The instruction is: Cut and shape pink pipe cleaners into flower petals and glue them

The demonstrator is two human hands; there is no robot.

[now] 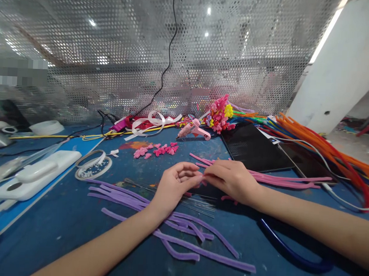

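My left hand (175, 187) and my right hand (233, 179) meet above the middle of the table, fingers pinched together. Between their fingertips shows a small bit of pink pipe cleaner (204, 181); most of it is hidden by the fingers. Under my hands lie thin metal wires (199, 204). Purple fuzzy pipe cleaners (209, 252) spread below and around my left forearm. Long pink pipe cleaners (287, 179) lie behind my right hand. Small pink shaped pieces (165, 149) sit in a group beyond my left hand.
A pink glue gun (189, 129) rests near a bunch of pink and yellow fuzzy flowers (220, 115). A black tablet-like panel (255, 148), orange pipe cleaners (320, 143), a dark blue curved tube (292, 255), ribbon rolls (93, 166) and a white power strip (37, 175) surround the work area.
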